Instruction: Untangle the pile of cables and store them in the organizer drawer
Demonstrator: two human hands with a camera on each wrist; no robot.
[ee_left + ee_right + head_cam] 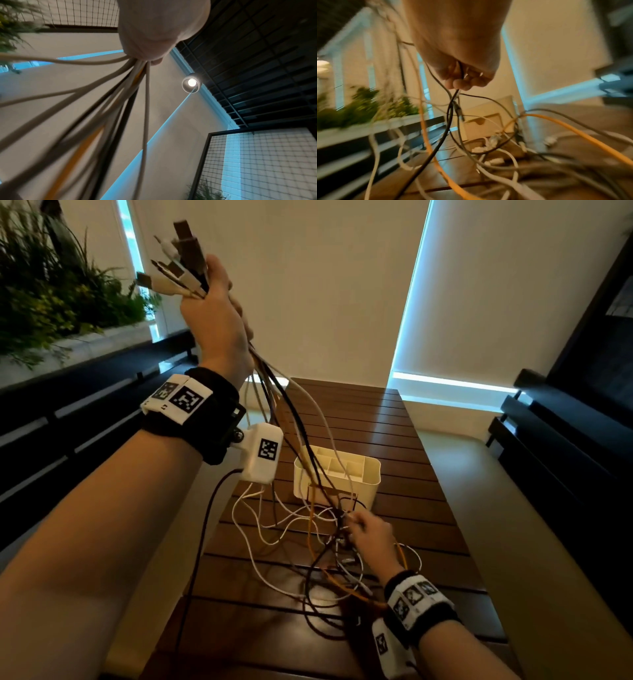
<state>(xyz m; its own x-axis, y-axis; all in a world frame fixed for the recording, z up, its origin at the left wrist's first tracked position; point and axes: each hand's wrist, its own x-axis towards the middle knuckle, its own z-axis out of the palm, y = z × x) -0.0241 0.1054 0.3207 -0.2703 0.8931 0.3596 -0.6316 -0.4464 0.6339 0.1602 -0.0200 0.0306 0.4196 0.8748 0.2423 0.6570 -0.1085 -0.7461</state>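
Your left hand [219, 316], upper left, grips the bundled white, black and orange cables [294, 433]; right hand [368, 534] pinches a thin black cable [448, 108] mid-frame. They're light and floppy, so probably grab near the plugs.

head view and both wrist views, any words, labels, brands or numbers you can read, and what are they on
No readable words, brand names or numbers in any view.
Left wristband: black-and-white square marker codes, no letters.
Left wrist camera housing: one marker code, no text.
Right wristband: marker codes, no text.
Cable plugs in the left hand: any markings too small to read.
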